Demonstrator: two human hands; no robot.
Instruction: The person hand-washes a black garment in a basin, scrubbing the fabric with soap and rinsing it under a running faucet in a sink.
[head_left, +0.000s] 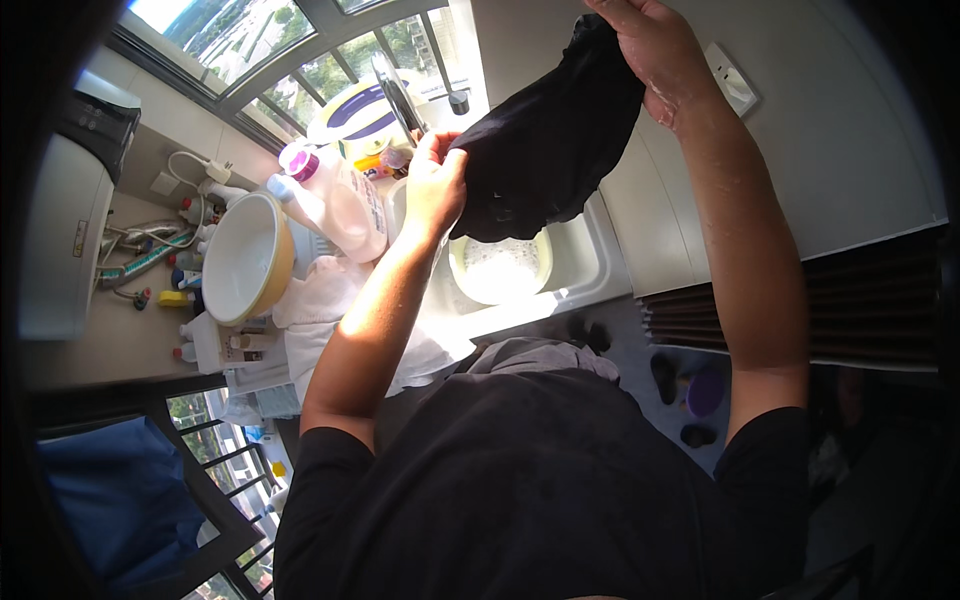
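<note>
A black cloth garment is stretched between my two hands above the sink. My left hand pinches its lower left edge between thumb and fingers. Higher up, at the top right, my right hand grips the other end, with wet suds on the wrist. Below the garment, a pale yellow basin of sudsy water sits in the white sink; the cloth hides the basin's far part. The chrome faucet rises behind my left hand.
Left of the sink stand a large detergent bottle with a purple cap, a tilted yellow-and-white bowl and pale wet cloths. A wall socket is beside my right wrist. Barred windows lie behind the faucet.
</note>
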